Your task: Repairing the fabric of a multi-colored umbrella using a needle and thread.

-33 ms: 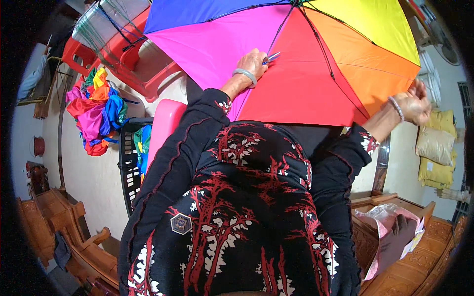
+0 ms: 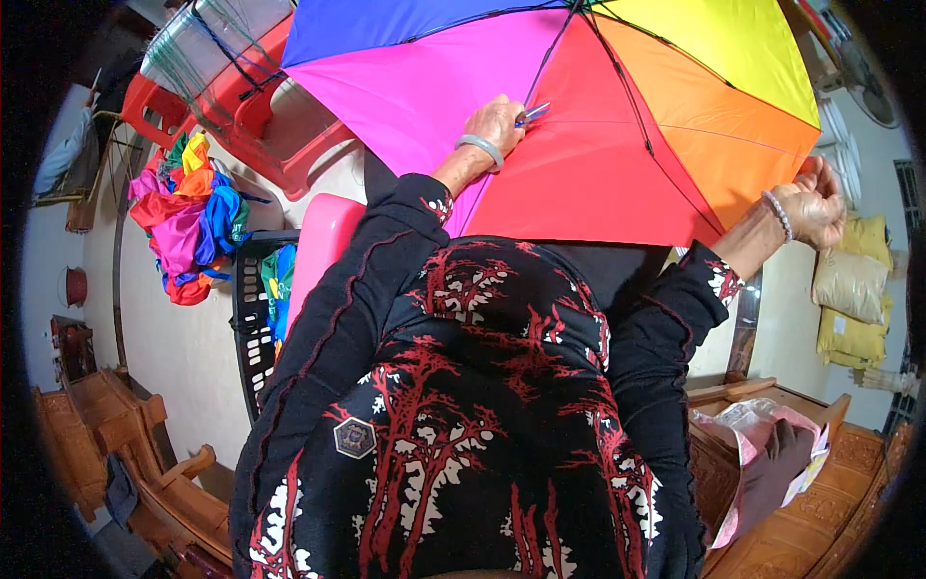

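An opened umbrella [image 2: 569,183] with blue, pink, red, orange and yellow panels spreads in front of me, its dark ribs facing me. Near the seam between pink and red, my left hand [image 2: 494,125] is closed around small thread snips [image 2: 532,115], whose blades point right. A thin thread [image 2: 728,137] crosses the red and orange panels toward my right hand [image 2: 815,205]. That hand is just past the orange panel's right edge, its fingers curled together, seemingly on the thread; their tips are partly hidden.
A heap of folded colourful cloth [image 2: 188,222] stands at the left, beside a black basket [image 2: 253,318] and a pink plastic seat [image 2: 328,236]. Red stools [image 2: 246,106] are behind. Yellow sacks [image 2: 854,289] lie at the right; carved wooden furniture [image 2: 830,473] stands at the lower right.
My right hand has shifted slightly, its fingers now more curled and less blurred. My left hand and the umbrella have barely moved.
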A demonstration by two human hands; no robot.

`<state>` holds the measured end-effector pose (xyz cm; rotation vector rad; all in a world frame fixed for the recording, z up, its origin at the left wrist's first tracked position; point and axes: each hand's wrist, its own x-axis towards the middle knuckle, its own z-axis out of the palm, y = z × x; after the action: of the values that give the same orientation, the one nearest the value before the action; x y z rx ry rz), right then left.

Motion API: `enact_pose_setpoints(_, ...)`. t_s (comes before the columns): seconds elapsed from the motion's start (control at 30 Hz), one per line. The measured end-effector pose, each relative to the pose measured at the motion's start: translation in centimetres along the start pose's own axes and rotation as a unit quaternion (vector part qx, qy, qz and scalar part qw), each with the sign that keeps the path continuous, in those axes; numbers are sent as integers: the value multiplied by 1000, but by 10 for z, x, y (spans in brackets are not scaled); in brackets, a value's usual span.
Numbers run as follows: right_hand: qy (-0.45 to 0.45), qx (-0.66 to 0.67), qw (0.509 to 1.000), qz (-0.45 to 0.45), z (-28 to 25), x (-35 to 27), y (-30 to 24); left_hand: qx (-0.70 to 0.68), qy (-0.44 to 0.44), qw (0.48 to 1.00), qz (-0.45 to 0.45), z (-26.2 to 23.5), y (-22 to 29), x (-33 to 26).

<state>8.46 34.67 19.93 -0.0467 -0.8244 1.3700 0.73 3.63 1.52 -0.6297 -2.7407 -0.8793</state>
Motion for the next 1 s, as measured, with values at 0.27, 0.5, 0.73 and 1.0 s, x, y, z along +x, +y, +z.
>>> enact_pose_setpoints(0.27, -341, -340, 858, 177, 5, -56, 37, -220, 47, 961, -162, 6, -19, 10)
enact_pose_setpoints(0.5, -707, -404, 578, 60, -5, -213, 94, -194, 22, 962, -191, 1, -17, 9)
enact_pose_setpoints(0.73, -701, -475, 532, 8, -17, -256, 97, -162, -2, 970, -184, 3, -22, 10)
enact_pose_setpoints(1.0, -714, -490, 498, 37, -20, -254, 96, 25, -119, 983, -135, -6, -8, 3)
